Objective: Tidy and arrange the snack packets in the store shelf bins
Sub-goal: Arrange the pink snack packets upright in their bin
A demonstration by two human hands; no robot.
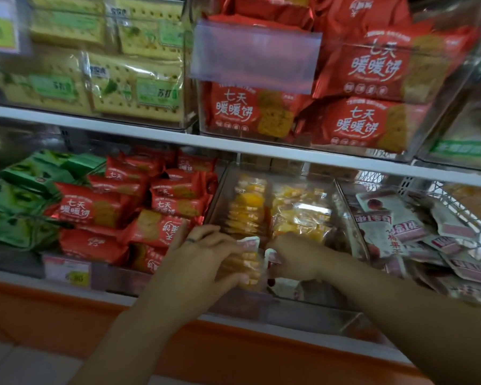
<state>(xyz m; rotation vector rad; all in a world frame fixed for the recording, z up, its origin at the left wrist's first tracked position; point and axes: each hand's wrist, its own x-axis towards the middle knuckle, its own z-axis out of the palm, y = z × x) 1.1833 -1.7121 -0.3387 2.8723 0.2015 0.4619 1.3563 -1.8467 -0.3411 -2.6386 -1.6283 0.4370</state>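
Note:
A clear plastic bin (342,201) on the lower shelf holds two rows of small clear packets with yellow-orange snacks (297,209). My left hand (206,254) grips a stack of these yellow packets (247,266) at the bin's front left. My right hand (297,257) pinches a small white-and-red packet (271,258) right beside that stack, at the bin's front middle. Both hands are inside the bin's front end, almost touching each other.
Left of the bin lie red biscuit packets (156,207) and green packets (25,195). To the right, a wire basket (450,207) holds white-and-red fruit-snack packets. The upper shelf carries bins of yellow crackers (109,79) and red biscuits (358,87). An orange shelf edge (233,348) runs below.

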